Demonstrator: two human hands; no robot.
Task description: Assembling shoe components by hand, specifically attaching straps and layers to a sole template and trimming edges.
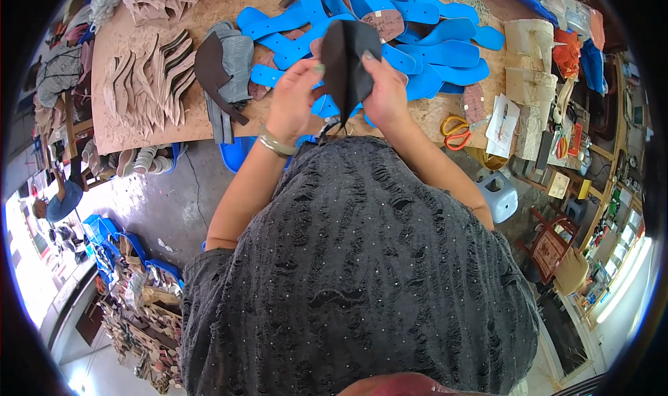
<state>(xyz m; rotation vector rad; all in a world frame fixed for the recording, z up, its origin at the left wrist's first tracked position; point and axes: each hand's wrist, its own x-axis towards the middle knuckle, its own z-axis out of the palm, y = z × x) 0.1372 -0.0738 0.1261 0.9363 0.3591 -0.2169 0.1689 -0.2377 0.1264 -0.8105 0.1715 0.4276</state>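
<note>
My left hand point(295, 93) and my right hand point(385, 93) are closed on a dark leather shoe upper piece point(349, 58), one at each side. It stands folded along a middle ridge, brown on the left face and black on the right. Its lower end narrows to a point near my chest. Behind it lies a heap of bright blue sole-shaped pieces point(445, 53), with a few pinkish patterned insoles point(381, 24) among them. To the left of my hands rest a dark brown curved piece point(212, 65) and a grey fabric stack point(238, 58).
Beige cut pieces point(149, 79) stand in rows on the wooden table point(104, 135). Orange-handled scissors point(458, 131) and white paper point(502, 126) lie at its right edge. A grey stool point(497, 195) is below. Blue crates point(101, 232) and another person point(61, 200) appear at left.
</note>
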